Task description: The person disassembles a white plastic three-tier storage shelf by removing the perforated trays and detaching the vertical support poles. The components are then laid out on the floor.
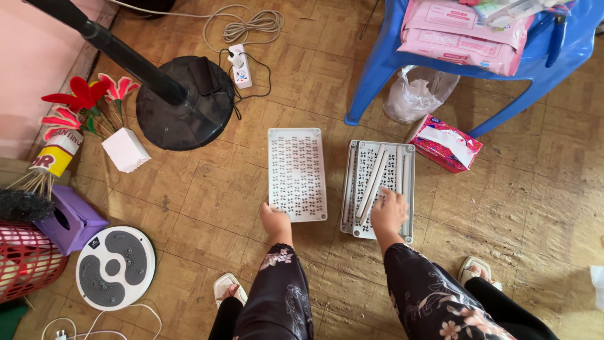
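Head camera looked straight down at two white perforated panels on the wood floor. The left hand (275, 220) was curled over the near edge of the left panel (296, 174), which lay bare. The right hand (389, 211) rested fingers-spread on the right panel (378, 187), touching loose grey rods (375, 179) piled in it. Nothing looked joined, so I'd say barely started. Packaging-wise: pink flat packs (465, 31) on the blue chair (566, 56), a red-and-white tissue box (446, 143) under it, a yellow can (56, 153) of fake flowers far left.
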